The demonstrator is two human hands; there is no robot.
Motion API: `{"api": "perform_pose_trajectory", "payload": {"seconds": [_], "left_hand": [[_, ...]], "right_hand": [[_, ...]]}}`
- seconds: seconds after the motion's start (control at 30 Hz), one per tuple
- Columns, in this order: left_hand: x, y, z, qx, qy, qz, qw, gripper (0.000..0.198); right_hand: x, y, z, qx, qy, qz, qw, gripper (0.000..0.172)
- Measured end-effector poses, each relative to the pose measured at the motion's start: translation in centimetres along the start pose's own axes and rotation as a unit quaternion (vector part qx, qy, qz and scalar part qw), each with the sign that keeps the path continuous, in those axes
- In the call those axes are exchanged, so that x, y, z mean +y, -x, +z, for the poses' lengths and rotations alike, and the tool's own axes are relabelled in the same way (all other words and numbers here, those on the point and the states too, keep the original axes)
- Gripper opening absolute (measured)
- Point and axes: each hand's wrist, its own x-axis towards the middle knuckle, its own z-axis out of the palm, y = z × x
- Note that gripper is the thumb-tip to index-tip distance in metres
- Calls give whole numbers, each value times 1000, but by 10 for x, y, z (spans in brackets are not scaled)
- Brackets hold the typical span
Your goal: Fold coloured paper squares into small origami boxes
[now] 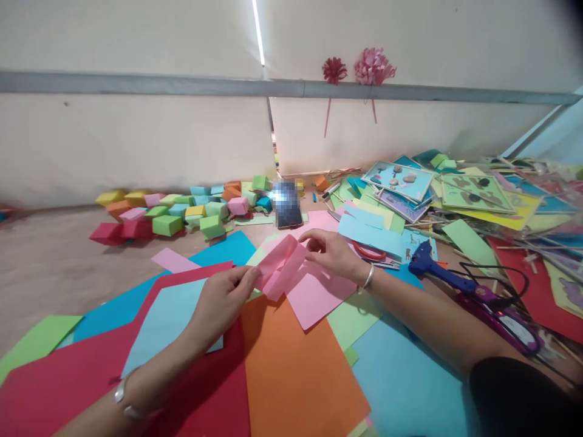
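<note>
A folded piece of pink paper (283, 267) is held up between my two hands, its flaps partly raised. My left hand (230, 291) pinches its left end between thumb and fingers. At its upper right corner, my right hand (330, 250) grips the edge with curled fingers. Beneath them lie a flat pink sheet (314, 303), an orange sheet (291, 364) and a red sheet (68, 382). A light blue sheet (168, 321) rests under my left forearm. Red-handled scissors (370, 251) lie just right of my right hand, partly covered by light blue paper (368, 227).
Folded paper cubes (167, 224) in several colours are piled at the back left. A phone (289, 206), pixelated, stands behind the paper. On the right are a blue and purple glue gun (473, 291) with its cord, picture cards (401, 179) and thin sticks. Paper flowers (374, 67) hang on the wall rail.
</note>
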Motion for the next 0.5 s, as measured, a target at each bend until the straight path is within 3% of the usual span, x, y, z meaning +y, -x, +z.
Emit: {"api": "perform_pose_trajectory", "payload": {"seconds": [0.17,0.27,0.37,0.5], "left_hand": [[2,0,-2,0,50,-30,998,45],[3,0,-1,6,55,-32,998,45],[3,0,1,4,46,-24,999,44],[0,2,3,-5,17,4,1000,41]], "right_hand": [[5,-1,0,7,-14,-53,998,32],[6,0,2,49,63,-73,994,38],[0,5,5,80,217,-161,959,40],[-11,14,11,-23,336,-297,894,41]]}}
